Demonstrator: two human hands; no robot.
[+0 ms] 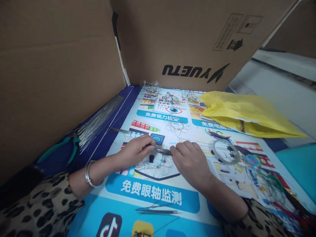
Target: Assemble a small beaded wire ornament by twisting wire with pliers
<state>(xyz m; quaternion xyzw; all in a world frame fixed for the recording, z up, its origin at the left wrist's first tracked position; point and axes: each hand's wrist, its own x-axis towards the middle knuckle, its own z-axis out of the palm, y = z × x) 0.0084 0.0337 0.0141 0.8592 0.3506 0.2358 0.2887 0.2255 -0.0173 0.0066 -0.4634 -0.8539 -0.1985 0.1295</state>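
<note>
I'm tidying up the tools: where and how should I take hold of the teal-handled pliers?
Probably around both teal handles, from the near side and above: they spread toward the person, while the head points away, close to the loose wires, and the cardboard wall blocks the left.

From my head, the view looks forward and down, left grip (pixel 139 149) and right grip (pixel 191 161) near, cardboard panel (pixel 160 39) beyond both.
</note>
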